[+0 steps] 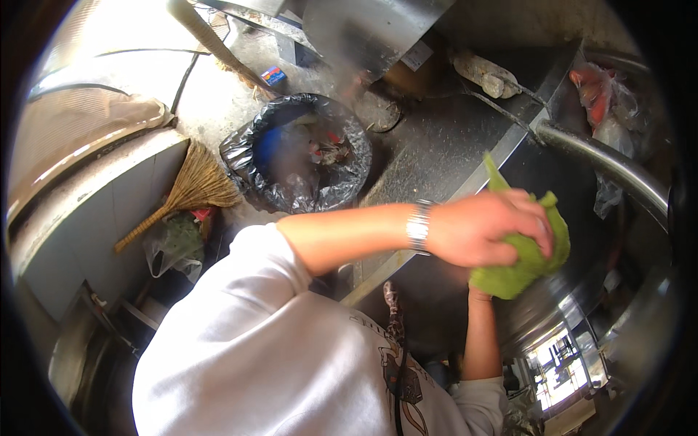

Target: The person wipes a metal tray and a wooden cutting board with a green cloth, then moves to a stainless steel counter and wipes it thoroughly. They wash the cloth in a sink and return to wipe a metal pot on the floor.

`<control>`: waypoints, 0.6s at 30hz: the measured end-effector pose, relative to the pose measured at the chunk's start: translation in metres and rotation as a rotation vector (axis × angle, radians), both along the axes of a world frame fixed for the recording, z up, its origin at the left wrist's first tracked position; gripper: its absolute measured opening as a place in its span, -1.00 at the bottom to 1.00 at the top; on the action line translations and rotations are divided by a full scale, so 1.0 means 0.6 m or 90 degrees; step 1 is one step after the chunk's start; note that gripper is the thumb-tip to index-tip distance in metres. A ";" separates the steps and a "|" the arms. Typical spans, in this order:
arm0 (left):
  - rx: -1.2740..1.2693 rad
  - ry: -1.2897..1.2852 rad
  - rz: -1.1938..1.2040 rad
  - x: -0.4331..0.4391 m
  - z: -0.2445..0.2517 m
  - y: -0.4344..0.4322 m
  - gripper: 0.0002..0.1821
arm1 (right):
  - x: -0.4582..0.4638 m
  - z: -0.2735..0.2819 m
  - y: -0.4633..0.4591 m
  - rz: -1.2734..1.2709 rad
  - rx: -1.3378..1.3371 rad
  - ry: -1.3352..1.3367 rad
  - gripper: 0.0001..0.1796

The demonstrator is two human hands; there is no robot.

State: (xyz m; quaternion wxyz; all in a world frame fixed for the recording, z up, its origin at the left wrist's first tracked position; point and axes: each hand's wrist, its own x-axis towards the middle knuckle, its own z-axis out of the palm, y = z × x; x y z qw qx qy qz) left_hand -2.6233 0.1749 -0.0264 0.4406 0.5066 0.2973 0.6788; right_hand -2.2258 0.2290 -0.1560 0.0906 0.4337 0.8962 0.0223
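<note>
A green cloth (531, 261) is bunched under my left hand (493, 226), whose fingers are curled over it. A metal-band bracelet or watch (419, 227) circles my left wrist. Hand and cloth are slightly blurred. From below, my right forearm (481, 338) reaches up to the cloth's lower edge. The cloth covers nearly all of my right hand, so its grip is hidden. Both hands are above a dark surface (578, 180), near a curved metal tube (605, 155).
A trash bin lined with a black bag (297, 191) holds waste. Beside it lean a straw broom (191, 188) and a tied plastic bag (177, 245). A clear bag with red contents (597, 101) lies beyond the tube. A metal edge strip (496, 155) crosses the middle.
</note>
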 end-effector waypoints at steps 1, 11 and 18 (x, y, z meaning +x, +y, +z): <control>-0.023 0.061 -0.010 0.032 0.005 0.019 -0.53 | 0.017 -0.004 0.005 -0.011 0.007 0.033 -0.41; -0.525 0.648 0.393 -0.073 -0.429 -0.144 -0.81 | -0.115 0.090 -0.014 -0.044 -0.008 0.228 -0.62; -0.378 1.248 0.118 -0.146 -0.651 -0.134 -0.81 | -0.101 0.087 -0.014 -0.042 -0.007 0.229 -0.62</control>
